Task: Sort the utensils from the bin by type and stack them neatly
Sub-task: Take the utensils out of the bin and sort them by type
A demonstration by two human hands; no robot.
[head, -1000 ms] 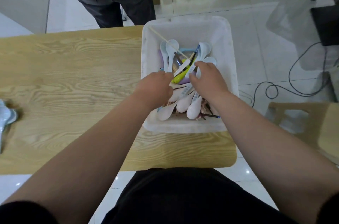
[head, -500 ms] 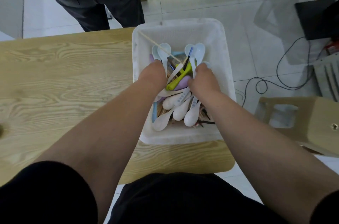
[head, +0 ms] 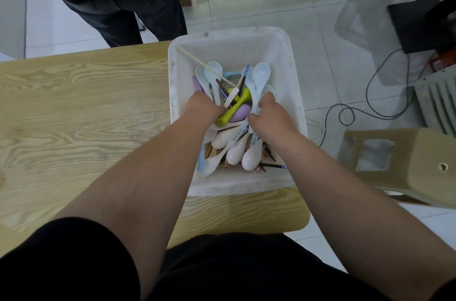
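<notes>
A white plastic bin (head: 237,184) stands on the right end of the wooden table (head: 86,115). It holds a mixed pile: white ceramic spoons (head: 250,160), a green spoon (head: 234,108), a purple spoon (head: 241,113) and wooden chopsticks (head: 204,65). Both my hands are inside the bin, knuckles up and fingers curled. My left hand (head: 204,109) grips the handles of two pale blue spoons (head: 212,72) at the left. On the right, my right hand (head: 267,115) grips the handles of other pale blue spoons (head: 260,76). The fingertips are hidden in the pile.
A person in dark trousers (head: 128,12) stands at the table's far edge, just left of the bin. A beige plastic stool (head: 407,165) sits on the floor to the right, with cables (head: 370,103) and equipment beyond it. The bin's far half shows bare mesh floor (head: 234,53).
Both hands have reached a little farther into the bin and closed on spoon handles. The view has swung right, so the spoons on the table's left are out of sight.
</notes>
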